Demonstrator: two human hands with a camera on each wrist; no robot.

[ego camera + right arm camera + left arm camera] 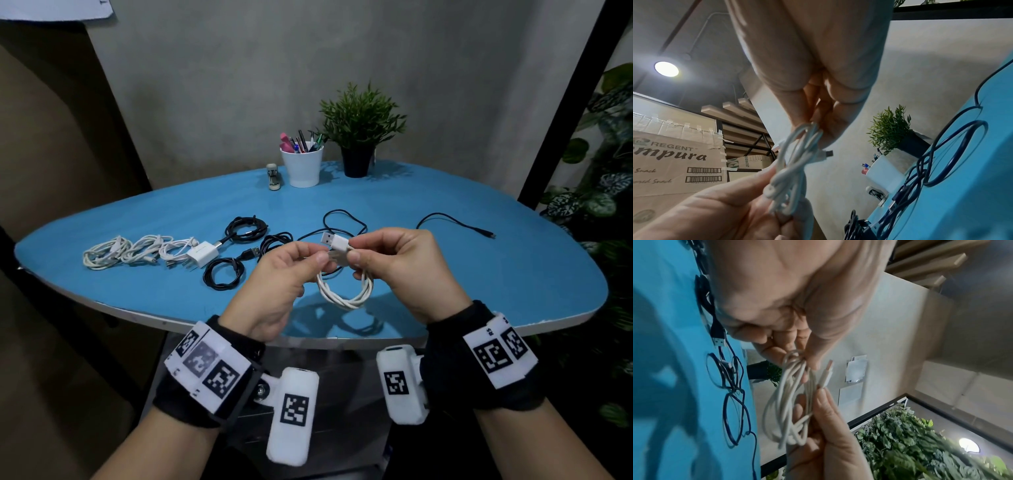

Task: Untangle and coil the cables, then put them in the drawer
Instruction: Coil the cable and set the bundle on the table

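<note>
A white cable (346, 295) hangs in a small coil between both hands, above the front of the blue table (479, 274). My left hand (313, 256) pinches one side of the coil. On the other side my right hand (354, 251) pinches the strands, and the cable's white USB plug (334, 240) sticks up beside its fingers. The left wrist view shows the coil (785, 402) and the plug (827, 374) between the two hands. In the right wrist view the coil (793, 162) shows a small plug (827, 153) at its side.
Several coiled white cables (126, 251), a white charger (202, 253) and black coils (222, 272) lie to the left. A loose black cable (455, 222) trails at the right. A pen cup (301, 168), a stapler (274, 176) and a potted plant (359, 137) stand at the back.
</note>
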